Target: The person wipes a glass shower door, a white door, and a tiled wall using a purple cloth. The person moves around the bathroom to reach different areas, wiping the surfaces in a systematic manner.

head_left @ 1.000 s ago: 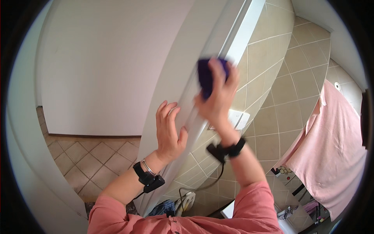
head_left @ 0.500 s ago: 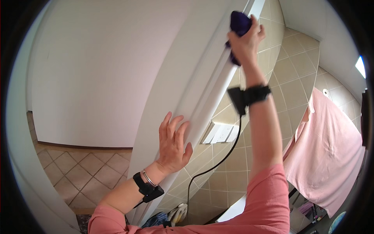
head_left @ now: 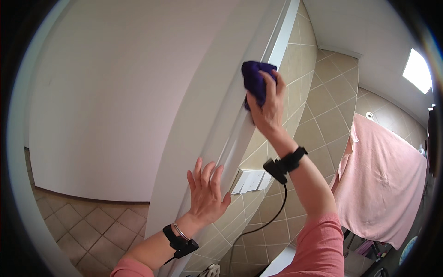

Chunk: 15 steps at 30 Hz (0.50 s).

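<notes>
A dark purple cloth (head_left: 255, 81) is bunched in my right hand (head_left: 272, 104), which presses it against the edge of the white door frame (head_left: 226, 97). Part of the cloth hangs down past my thumb. Lower on the same frame rests my left hand (head_left: 206, 194), fingers spread and nothing in them, its fingertips near the moulding. A black strap with a small box sits on each wrist, and a cable runs from the right one. The left wrist also carries a silver bangle (head_left: 181, 231).
White switch plates (head_left: 250, 181) are set on the beige tiled wall (head_left: 297, 69) right of the frame. A pink towel (head_left: 380, 180) hangs farther right. Beyond the doorway are a white panel (head_left: 106, 101) and a tiled floor (head_left: 99, 233). A bright light (head_left: 416, 71) shows at the upper right.
My right hand has come down along the door frame with the purple cloth. The view has tilted upward, so the ceiling light shows more. My left hand stays open on the frame.
</notes>
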Motion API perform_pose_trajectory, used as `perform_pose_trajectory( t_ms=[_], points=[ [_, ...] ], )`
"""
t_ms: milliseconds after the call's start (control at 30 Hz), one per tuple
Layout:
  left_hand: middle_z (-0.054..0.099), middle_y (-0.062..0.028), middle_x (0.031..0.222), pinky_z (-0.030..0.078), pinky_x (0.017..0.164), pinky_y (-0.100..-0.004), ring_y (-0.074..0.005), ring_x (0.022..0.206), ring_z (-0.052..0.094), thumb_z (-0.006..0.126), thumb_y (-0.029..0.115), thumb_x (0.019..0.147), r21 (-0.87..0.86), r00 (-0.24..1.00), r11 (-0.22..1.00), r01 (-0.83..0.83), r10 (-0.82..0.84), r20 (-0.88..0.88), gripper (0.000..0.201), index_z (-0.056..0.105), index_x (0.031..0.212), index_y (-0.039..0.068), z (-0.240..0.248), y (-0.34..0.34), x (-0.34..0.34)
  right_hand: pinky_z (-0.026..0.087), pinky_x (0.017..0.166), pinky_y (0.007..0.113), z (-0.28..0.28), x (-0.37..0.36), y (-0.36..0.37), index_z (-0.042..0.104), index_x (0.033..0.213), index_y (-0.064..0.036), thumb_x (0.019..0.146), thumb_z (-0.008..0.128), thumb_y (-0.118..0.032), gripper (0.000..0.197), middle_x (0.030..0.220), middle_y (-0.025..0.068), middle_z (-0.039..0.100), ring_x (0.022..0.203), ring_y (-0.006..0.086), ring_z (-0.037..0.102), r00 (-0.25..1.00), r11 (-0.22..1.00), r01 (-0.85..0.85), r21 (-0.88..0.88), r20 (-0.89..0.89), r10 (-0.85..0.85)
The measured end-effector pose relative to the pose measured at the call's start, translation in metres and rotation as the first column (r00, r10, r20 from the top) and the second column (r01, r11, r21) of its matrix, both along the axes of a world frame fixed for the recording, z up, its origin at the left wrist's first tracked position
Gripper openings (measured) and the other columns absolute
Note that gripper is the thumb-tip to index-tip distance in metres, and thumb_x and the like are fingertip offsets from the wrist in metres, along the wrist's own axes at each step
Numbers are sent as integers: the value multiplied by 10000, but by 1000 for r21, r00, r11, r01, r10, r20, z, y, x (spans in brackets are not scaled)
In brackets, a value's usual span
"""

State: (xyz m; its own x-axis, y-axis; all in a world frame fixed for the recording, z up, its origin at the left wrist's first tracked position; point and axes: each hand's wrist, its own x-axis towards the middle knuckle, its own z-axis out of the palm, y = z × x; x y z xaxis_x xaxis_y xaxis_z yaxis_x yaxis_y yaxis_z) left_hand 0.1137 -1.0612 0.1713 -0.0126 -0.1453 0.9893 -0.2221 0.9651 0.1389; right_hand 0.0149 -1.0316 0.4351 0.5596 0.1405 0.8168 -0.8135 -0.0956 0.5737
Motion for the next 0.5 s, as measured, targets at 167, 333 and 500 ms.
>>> perform_pose_trajectory(
  t_ms=[167, 333, 500],
  points=[
    [253, -196, 1414, 188, 1027, -700, -505, 1373, 179, 736, 126, 713, -31, 1000, 999, -11, 10, -17, 856, 270, 1426, 44, -2, 1, -3, 448, 1000, 495, 54, 2, 2, 559, 1276, -100, 751, 732, -91, 552, 1369, 234, 419, 1236, 444, 454, 996, 998, 68, -14, -62, -69],
    [288, -190, 1416, 202, 1034, -690, -498, 1380, 205, 764, 120, 699, -45, 998, 997, -61, 59, -31, 866, 300, 1426, 47, -7, 2, -11, 440, 1013, 479, 183, -1, -9, 560, 1311, -116, 839, 677, -220, 497, 1397, 228, 435, 1217, 440, 482, 987, 985, 159, -67, 50, -156],
    [299, -194, 1420, 198, 1036, -686, -504, 1380, 214, 755, 122, 717, -54, 998, 997, -60, 58, -28, 852, 308, 1440, 65, -4, 0, -3, 419, 1036, 456, 164, 14, -5, 646, 1211, -103, 803, 679, -257, 437, 1319, 170, 538, 1208, 397, 494, 965, 960, 259, -102, -5, -261]
  ],
)
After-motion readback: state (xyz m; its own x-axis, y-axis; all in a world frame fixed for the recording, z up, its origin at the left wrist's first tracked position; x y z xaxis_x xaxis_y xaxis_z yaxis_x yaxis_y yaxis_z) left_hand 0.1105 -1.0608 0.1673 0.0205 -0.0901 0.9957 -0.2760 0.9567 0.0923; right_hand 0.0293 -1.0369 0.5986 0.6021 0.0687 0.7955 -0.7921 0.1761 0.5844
